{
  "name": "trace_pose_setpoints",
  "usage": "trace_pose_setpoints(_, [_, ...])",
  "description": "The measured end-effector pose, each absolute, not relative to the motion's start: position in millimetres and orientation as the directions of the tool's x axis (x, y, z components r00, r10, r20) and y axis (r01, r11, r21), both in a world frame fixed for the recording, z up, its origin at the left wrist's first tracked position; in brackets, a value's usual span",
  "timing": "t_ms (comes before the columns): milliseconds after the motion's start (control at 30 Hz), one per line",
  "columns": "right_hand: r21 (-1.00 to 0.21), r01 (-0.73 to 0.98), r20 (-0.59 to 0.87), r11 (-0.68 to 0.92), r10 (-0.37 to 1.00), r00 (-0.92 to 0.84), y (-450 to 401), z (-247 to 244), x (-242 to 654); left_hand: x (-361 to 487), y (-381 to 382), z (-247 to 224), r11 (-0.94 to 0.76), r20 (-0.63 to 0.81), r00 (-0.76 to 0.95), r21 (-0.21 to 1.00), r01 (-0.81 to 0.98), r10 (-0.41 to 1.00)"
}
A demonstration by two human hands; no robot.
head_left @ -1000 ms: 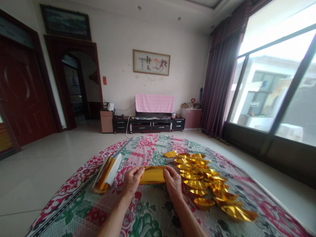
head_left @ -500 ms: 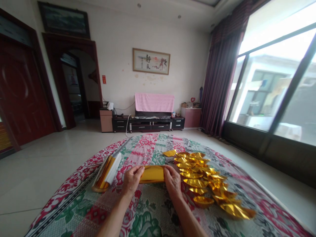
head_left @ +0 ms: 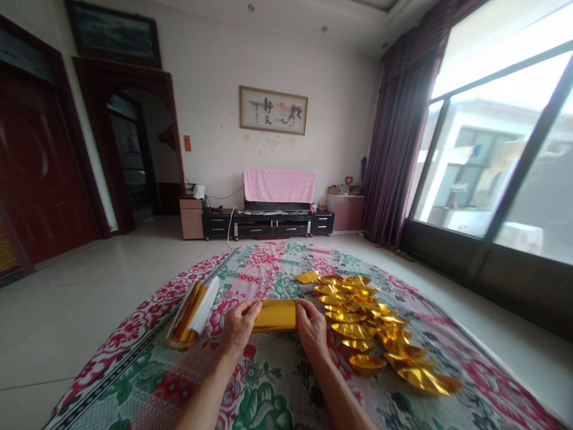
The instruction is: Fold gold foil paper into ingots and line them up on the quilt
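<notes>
A shiny gold foil paper sheet [head_left: 276, 315] is stretched between my two hands, low over the patterned cloth. My left hand [head_left: 240, 325] pinches its left end between thumb and fingers. At the opposite end my right hand [head_left: 312, 324] is closed in a pinch too. Just right of it, folded gold foil ingots [head_left: 353, 331] sit in overlapping rows. One flatter folded gold piece [head_left: 307, 277] lies at their far left. Left of my hands rests a loosely curled stack of gold-and-white foil sheets [head_left: 191, 313].
A floral cloth [head_left: 266, 406] covers the round table surface under everything. Beyond it stand a low black cabinet [head_left: 273, 229] and a pink cloth [head_left: 279, 185] draped over something. Dark curtains [head_left: 388, 143] and a large window are on the right.
The view has shifted very slightly. Both hands keep hold of the gold foil sheet in nearly the same position.
</notes>
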State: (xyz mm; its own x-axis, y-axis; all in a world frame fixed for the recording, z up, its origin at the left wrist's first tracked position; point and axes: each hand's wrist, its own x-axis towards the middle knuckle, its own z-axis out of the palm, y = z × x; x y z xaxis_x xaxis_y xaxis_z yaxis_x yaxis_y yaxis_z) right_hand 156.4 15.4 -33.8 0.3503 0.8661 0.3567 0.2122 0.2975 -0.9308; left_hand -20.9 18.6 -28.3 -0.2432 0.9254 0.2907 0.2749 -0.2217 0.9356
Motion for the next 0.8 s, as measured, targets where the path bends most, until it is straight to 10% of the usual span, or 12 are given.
trace_pose_setpoints(800, [-0.552, 0.827, 0.447, 0.104, 0.874, 0.188, 0.6, -25.1, 153.4, -9.8, 13.5, -29.8, -0.118, 0.468, -0.181, 0.54, 0.833, 0.865])
